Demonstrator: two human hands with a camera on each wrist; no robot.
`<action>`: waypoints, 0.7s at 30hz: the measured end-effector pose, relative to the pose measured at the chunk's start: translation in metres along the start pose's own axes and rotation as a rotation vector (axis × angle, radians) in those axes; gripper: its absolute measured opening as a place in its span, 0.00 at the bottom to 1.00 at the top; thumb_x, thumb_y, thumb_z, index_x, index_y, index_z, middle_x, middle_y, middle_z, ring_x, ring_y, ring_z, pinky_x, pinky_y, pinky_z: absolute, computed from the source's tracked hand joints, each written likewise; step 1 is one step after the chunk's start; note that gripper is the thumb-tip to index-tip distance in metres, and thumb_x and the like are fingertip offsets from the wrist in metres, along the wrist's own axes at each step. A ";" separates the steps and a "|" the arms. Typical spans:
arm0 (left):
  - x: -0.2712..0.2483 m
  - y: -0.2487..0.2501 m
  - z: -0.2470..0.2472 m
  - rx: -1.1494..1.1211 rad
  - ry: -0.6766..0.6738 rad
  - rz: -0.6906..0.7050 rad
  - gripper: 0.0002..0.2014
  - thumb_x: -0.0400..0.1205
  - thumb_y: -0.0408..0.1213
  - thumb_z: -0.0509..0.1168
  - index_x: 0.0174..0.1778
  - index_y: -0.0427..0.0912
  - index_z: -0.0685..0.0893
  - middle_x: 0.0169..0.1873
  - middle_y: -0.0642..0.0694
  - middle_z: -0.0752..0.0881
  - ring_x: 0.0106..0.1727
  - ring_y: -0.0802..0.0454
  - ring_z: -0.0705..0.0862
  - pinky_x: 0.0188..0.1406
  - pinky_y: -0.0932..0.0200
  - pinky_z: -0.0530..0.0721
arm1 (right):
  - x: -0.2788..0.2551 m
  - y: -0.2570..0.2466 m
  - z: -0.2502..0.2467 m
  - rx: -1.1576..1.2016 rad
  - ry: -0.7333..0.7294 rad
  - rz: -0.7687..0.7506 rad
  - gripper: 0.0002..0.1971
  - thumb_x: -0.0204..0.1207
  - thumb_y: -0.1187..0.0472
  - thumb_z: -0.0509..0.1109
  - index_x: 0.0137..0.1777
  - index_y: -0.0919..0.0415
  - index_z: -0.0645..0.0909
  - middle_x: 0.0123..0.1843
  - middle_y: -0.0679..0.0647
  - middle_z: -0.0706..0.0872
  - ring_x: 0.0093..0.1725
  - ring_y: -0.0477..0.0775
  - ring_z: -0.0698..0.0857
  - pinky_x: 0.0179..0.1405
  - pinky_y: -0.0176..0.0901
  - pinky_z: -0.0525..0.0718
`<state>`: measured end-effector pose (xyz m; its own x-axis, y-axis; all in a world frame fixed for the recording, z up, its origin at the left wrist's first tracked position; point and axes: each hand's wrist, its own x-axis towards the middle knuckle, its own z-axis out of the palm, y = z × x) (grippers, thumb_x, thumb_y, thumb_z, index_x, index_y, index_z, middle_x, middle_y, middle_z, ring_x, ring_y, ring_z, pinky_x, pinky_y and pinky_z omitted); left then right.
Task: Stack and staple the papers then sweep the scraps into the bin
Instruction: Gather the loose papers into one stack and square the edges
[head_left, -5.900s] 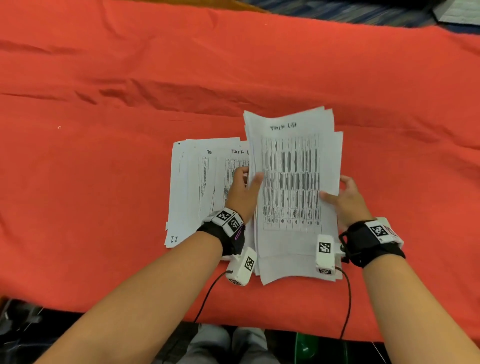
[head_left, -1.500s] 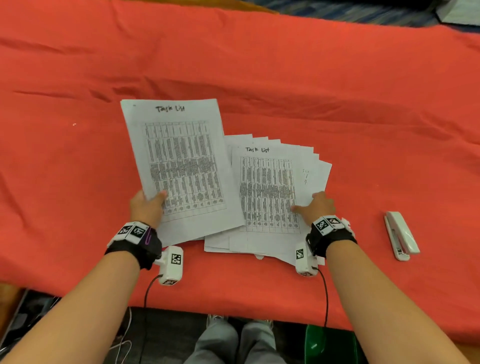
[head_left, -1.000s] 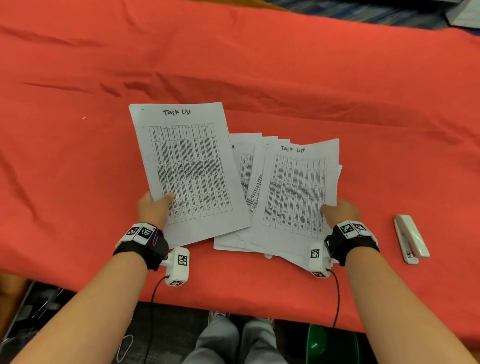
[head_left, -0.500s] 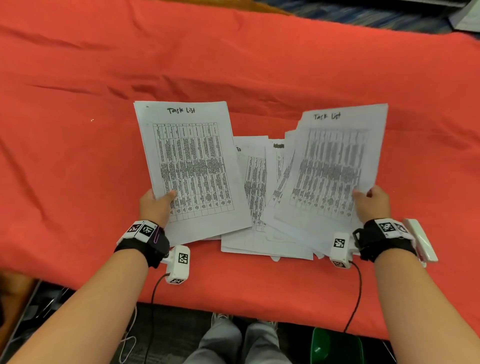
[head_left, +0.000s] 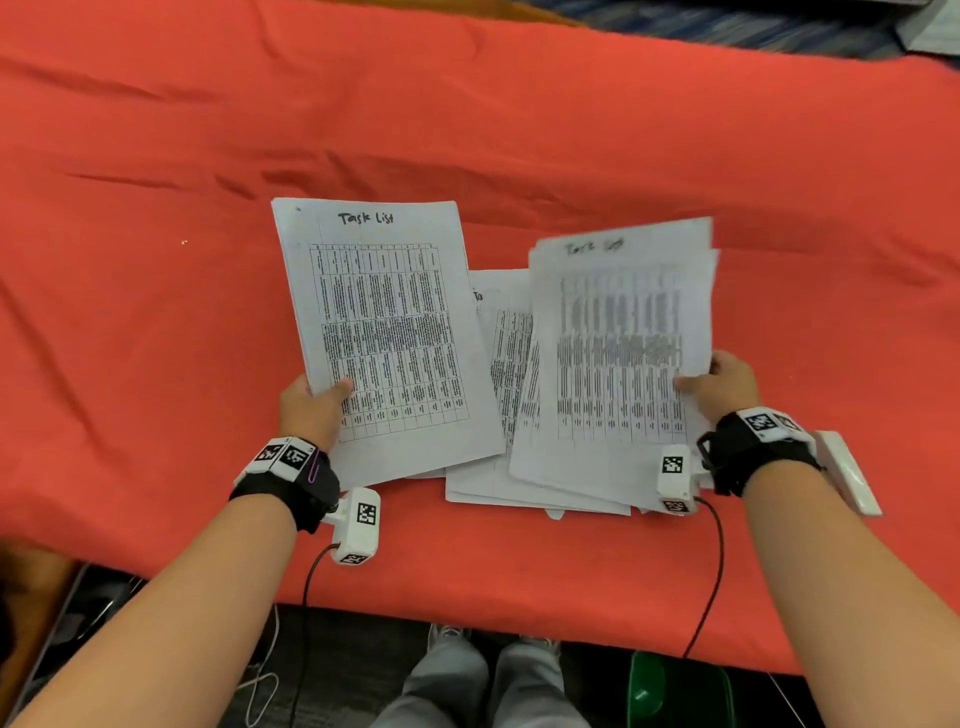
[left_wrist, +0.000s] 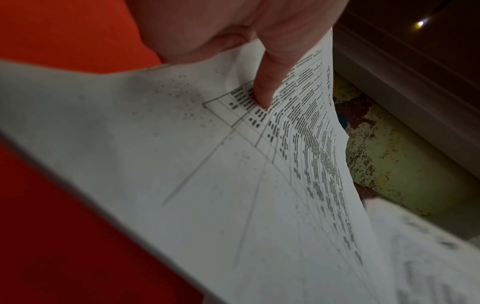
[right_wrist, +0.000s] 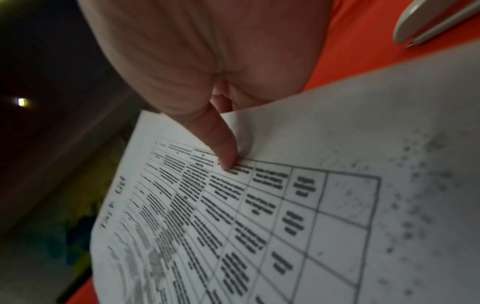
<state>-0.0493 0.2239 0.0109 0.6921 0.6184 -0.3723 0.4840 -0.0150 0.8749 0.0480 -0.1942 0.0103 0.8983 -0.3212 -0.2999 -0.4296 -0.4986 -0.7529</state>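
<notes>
My left hand (head_left: 314, 402) pinches a set of printed "Task List" sheets (head_left: 382, 332) by the lower left edge, thumb on top; the left wrist view shows that thumb (left_wrist: 270, 82) pressed on the sheets (left_wrist: 207, 174). My right hand (head_left: 719, 382) pinches a second, blurred bunch of sheets (head_left: 618, 358) at its right edge, lifted off the table, thumb (right_wrist: 223, 148) on the print (right_wrist: 285, 226). More loose sheets (head_left: 498, 374) lie flat between the two bunches. A white stapler (head_left: 852, 475) lies just right of my right wrist, also at the top right of the right wrist view (right_wrist: 436, 22).
An orange-red cloth (head_left: 467, 114) covers the whole table, wrinkled behind the papers. A green bin (head_left: 675, 696) stands on the floor below the table's front edge, right of my legs. A tiny white scrap (head_left: 183, 242) lies far left on the cloth.
My right hand has picked a bunch of sheets off the loose pile and is bringing it back left after lifting it right. My left hand keeps holding its sheets in place.
</notes>
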 end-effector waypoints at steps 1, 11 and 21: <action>0.000 0.000 0.000 0.001 -0.002 -0.002 0.14 0.80 0.31 0.67 0.62 0.36 0.82 0.56 0.43 0.86 0.55 0.45 0.85 0.56 0.54 0.80 | 0.003 0.001 0.007 -0.096 -0.006 0.016 0.17 0.73 0.75 0.70 0.63 0.72 0.79 0.62 0.67 0.85 0.60 0.65 0.84 0.50 0.45 0.78; -0.006 -0.003 -0.008 -0.020 -0.009 -0.033 0.15 0.81 0.31 0.67 0.65 0.38 0.81 0.57 0.44 0.86 0.55 0.45 0.85 0.57 0.52 0.81 | 0.017 0.006 0.040 -0.409 -0.089 0.216 0.24 0.71 0.67 0.75 0.66 0.72 0.74 0.63 0.68 0.82 0.64 0.66 0.81 0.55 0.50 0.81; -0.007 0.006 -0.009 -0.041 -0.007 -0.032 0.15 0.82 0.30 0.66 0.64 0.36 0.80 0.54 0.44 0.85 0.52 0.46 0.84 0.51 0.55 0.79 | 0.004 -0.008 0.012 -0.192 -0.041 0.048 0.19 0.79 0.72 0.63 0.69 0.68 0.77 0.65 0.67 0.84 0.63 0.67 0.83 0.54 0.46 0.80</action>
<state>-0.0562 0.2266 0.0222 0.6805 0.6123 -0.4025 0.4839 0.0370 0.8743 0.0562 -0.1819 0.0078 0.8776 -0.3172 -0.3595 -0.4784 -0.6288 -0.6130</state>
